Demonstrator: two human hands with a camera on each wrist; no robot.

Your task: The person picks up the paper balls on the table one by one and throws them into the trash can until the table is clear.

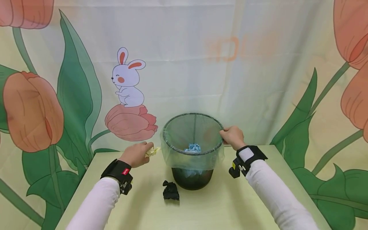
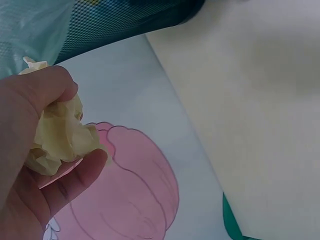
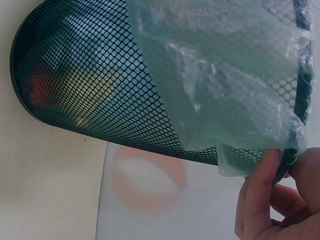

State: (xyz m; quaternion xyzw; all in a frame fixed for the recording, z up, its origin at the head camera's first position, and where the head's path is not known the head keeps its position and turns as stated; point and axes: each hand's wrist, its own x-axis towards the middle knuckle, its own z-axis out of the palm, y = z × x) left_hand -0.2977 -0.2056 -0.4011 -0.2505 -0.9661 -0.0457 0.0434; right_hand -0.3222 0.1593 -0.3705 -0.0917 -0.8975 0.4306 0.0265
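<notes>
A black mesh wastebasket (image 1: 192, 180) stands upright on the table, lined with a pale green plastic bag (image 1: 187, 163) folded over its rim. Inside lies crumpled blue paper (image 1: 193, 148); red and yellow shapes show through the mesh in the right wrist view. My right hand (image 1: 233, 137) pinches the basket's rim and the bag's edge at the right side, thumb and fingers (image 3: 262, 195) on either side. To the left of the basket, my left hand (image 1: 135, 155) holds a crumpled piece of pale yellow paper (image 2: 62, 132) between thumb and fingers, apart from the rim.
A crumpled black piece (image 1: 171, 191) lies on the light table (image 1: 224, 210), just left of the basket's base. Behind the table hangs a curtain (image 1: 184, 64) printed with tulips and a rabbit. A wrist camera is strapped to each arm.
</notes>
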